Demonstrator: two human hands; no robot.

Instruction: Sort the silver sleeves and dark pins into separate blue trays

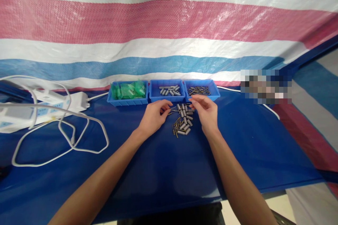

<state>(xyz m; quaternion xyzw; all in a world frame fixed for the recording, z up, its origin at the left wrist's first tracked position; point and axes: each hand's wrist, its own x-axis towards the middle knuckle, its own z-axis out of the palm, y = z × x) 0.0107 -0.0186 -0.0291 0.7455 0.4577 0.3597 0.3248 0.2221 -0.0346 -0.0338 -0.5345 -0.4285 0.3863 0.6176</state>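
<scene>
A loose pile of small grey metal cylinders and thin brass pins [183, 119] lies on the blue table cover [148, 168]. My left hand [154, 115] rests just left of the pile, its fingers curled in a pinch around a thin pin. My right hand [206, 110] hovers at the pile's right side, thumb and fingers pinched together over the top of the pile; what they hold is too small to make out.
Three blue bins stand behind the pile: green plastic bags [128, 90] in the left one, grey cylinders [169, 90] in the middle, brass pins [200, 90] in the right. A white power strip [39, 107] and looping white cable [63, 137] lie at left. A striped tarp hangs behind.
</scene>
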